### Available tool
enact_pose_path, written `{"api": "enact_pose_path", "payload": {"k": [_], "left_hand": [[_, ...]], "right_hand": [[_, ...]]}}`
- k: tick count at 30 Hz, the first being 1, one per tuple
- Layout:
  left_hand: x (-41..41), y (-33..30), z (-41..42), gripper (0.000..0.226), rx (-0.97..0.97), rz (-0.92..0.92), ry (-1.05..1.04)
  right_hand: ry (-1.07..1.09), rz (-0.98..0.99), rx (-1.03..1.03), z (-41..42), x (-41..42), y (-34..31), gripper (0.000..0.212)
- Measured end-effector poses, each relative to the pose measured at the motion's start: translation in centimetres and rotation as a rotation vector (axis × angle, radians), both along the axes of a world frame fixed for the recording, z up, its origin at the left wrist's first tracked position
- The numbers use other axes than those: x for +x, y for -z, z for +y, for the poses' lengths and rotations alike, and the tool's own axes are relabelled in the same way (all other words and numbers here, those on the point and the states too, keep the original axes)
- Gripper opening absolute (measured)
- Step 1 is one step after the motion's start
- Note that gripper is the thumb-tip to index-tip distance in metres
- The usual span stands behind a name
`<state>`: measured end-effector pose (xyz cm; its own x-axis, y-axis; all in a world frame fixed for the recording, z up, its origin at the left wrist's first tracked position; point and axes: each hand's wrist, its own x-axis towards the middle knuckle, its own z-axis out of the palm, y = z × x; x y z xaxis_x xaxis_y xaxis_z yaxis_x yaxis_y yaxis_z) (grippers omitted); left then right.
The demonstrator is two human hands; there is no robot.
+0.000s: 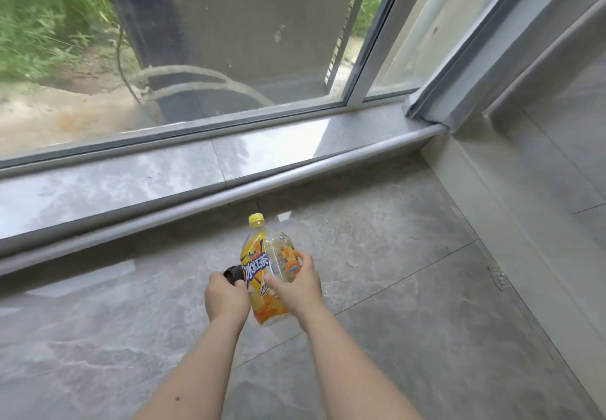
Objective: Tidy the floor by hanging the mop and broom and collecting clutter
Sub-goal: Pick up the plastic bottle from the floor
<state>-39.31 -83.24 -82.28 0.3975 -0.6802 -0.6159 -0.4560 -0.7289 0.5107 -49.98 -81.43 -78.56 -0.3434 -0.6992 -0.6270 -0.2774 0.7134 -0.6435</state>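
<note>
An empty plastic bottle [259, 272] with a yellow cap and a yellow-orange label is held above the grey tiled floor, cap pointing toward the window. My right hand [296, 283] grips its clear side from the right. Curled round a small black object [233, 273], my left hand [226, 298] sits against the bottle's left side. What the black object is cannot be told. No mop or broom is in view.
A low grey stone sill [131, 177] runs under a large window ahead. A grey curtain [475, 68] hangs at the right corner, beside a tiled wall. A small clear scrap [500, 278] lies by the wall's base on the floor [410, 288].
</note>
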Motion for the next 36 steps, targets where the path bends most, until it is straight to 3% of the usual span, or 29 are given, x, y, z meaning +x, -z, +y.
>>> {"api": "enact_pose_path", "payload": {"k": [10,13,21,25,29,32,36], "left_hand": [[6.7,-14.5,-0.6,0.021,-0.214,0.042,-0.31],[10.5,-17.9,0.2,0.011,-0.264,0.026,-0.445],[25.2,-22.4,6.8,0.02,-0.367,-0.053,-0.789],[33.4,-22.5,14.4,0.023,-0.355,-0.098,-0.976],[40.4,-22.1,23.3,0.024,-0.343,-0.117,-1.162],[45.4,-21.7,31.9,0.027,-0.336,-0.135,-1.313],[50.4,-21.2,43.8,0.029,-0.325,-0.15,-1.473]], "right_hand": [[-0.222,-0.107,-0.146,-3.2,5.9,-13.8,0.081],[-0.32,-0.131,-0.161,-3.9,9.9,-17.0,0.078],[-0.646,-0.267,-0.166,-0.8,25.7,-21.8,0.048],[-0.837,-0.287,-0.122,4.7,34.9,-22.1,0.045],[-0.999,-0.299,-0.09,12.5,43.6,-22.0,0.061],[-1.133,-0.317,-0.054,20.4,49.9,-22.1,0.07],[-1.291,-0.3,-0.026,31.5,56.5,-21.9,0.066]]}}
